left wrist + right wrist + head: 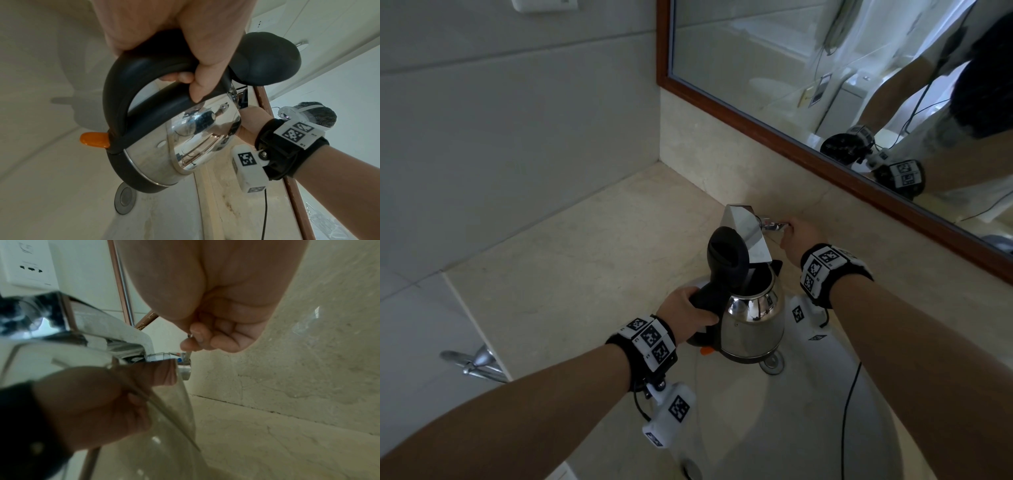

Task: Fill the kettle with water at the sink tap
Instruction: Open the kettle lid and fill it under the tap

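Observation:
A steel kettle [751, 325] with a black handle and an orange switch [94, 140] hangs over the white sink [808, 428]. Its black lid [726, 257] stands open, and the mouth sits just under the chrome tap spout [744, 229]. My left hand [698, 308] grips the handle [127, 78] with the fingers wrapped round it. My right hand [789, 228] reaches behind the spout, and its fingertips [193, 339] pinch the thin tap lever [188, 353]. No water shows in any view.
A brown-framed mirror [825, 144] runs along the wall behind the tap. A beige stone counter [585, 274] surrounds the sink, whose drain [772, 365] lies below the kettle. A chrome fixture [476, 363] sticks out at lower left. A wall socket [26, 264] sits above.

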The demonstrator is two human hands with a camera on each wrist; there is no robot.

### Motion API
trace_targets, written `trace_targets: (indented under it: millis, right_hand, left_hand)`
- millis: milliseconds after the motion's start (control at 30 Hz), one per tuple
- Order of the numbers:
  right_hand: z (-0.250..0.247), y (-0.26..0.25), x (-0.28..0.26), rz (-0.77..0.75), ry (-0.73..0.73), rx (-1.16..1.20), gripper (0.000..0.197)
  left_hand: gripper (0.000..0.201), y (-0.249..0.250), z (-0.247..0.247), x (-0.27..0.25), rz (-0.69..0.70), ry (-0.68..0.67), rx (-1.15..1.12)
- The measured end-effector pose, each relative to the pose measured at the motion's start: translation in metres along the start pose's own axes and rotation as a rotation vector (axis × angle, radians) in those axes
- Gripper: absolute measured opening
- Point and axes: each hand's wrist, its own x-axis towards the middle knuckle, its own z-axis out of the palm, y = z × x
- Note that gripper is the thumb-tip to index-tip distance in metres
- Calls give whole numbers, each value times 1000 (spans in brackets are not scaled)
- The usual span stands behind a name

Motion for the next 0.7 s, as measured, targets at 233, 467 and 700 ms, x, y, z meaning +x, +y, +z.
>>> trace_targets:
  millis: [233,467,700]
  right_hand:
    - [0,0,-1,6,3,13,37]
    - [0,-2,-1,7,-1,4,37]
    - [-1,-1,-1,10,-22,21,38]
  left_hand:
    - [27,0,0,0,1,-2,-7]
    - [27,0,0,0,-1,2,-10]
    - [27,1,-1,-1,-11,-6,-18]
